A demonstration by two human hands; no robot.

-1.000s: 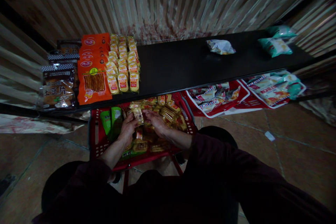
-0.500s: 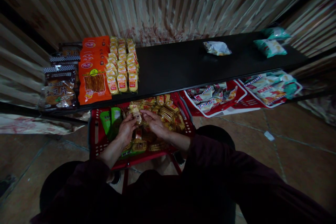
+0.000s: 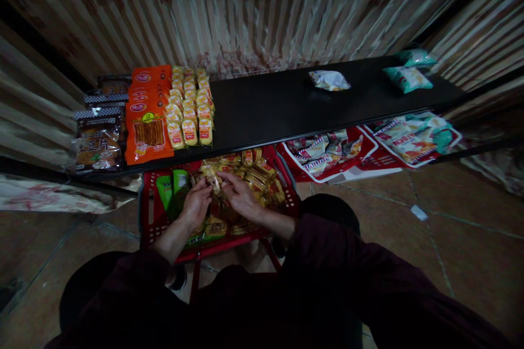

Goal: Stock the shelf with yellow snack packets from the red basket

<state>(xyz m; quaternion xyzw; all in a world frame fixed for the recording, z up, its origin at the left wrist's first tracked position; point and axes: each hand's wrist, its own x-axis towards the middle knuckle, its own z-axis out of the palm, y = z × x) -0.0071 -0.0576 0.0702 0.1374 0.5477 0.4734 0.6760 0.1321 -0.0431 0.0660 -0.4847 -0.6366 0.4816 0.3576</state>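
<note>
Between my two hands is a small biscuit packet (image 3: pixel 213 180) in clear, yellowish wrapping, its print too dim to read. My left hand (image 3: pixel 196 204) grips its left side with the fingers curled in. From the right, my right hand (image 3: pixel 242 196) pinches it with thumb and fingertips. Both hands are over a red plastic basket (image 3: pixel 150 232) standing in front of my knees. Inside lie many similar wrapped biscuits (image 3: pixel 257 177), and green bags (image 3: pixel 179 185) fill the left side. My palms and forearms hide part of the contents.
Above the basket runs a black shelf (image 3: pixel 262 103). On its left stand dark snack bags (image 3: pixel 98 144), orange bags (image 3: pixel 149 136) and rows of small yellow cakes (image 3: pixel 189 128). A white bag (image 3: pixel 329 80) and teal bags (image 3: pixel 409 79) lie rightward. More red baskets (image 3: pixel 370 150) sit below.
The view has shifted slightly, moving the shelf's right end and its bags leftward in the picture. My hands stay on the packet with hardly any movement.
</note>
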